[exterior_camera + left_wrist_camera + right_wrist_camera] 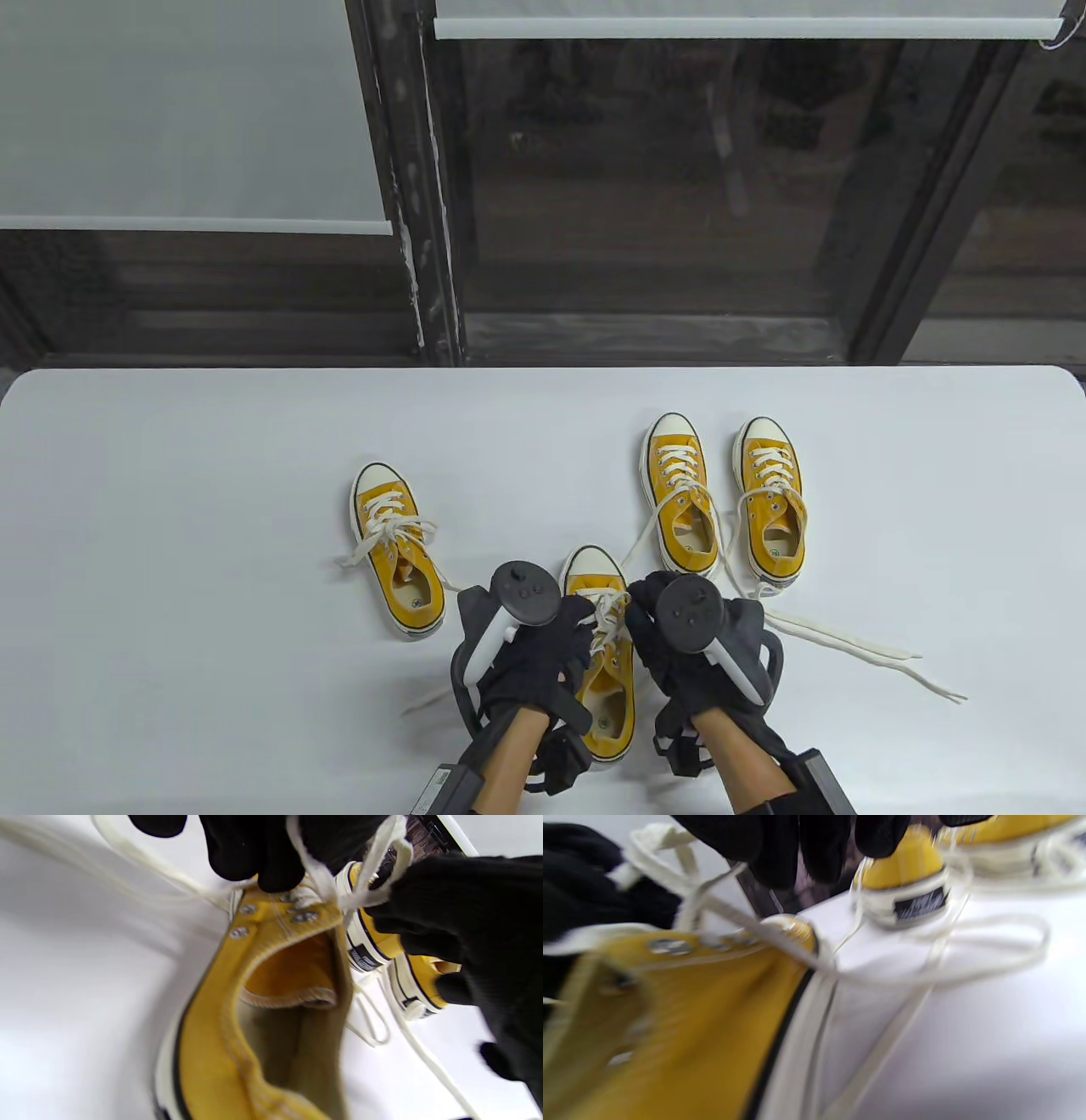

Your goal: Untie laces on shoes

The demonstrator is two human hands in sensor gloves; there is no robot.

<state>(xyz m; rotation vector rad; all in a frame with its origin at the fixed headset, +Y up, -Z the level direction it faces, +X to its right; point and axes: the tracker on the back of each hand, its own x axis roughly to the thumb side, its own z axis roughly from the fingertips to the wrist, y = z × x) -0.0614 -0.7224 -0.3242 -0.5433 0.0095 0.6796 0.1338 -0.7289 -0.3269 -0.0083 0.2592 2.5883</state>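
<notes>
A yellow sneaker (592, 569) lies near the front edge of the table between my two hands. My left hand (584, 626) and right hand (635, 608) meet over its cream laces (607, 613). In the left wrist view my left fingers (258, 853) pinch a lace strand (316, 874) above the top eyelets of the sneaker (212, 1035). The right hand (458, 912) grips a lace loop (396, 849) beside it. The right wrist view is blurred. It shows my right fingers (780, 849) above the lace (687, 895) and the sneaker's side (704, 1018).
A third sneaker (397, 550) with a tied bow lies to the left. Two more sneakers (679, 497) (770, 503) stand at the right. Their loose laces (857, 649) trail over the white table (170, 526) toward the right front. A dark window wall stands behind the table.
</notes>
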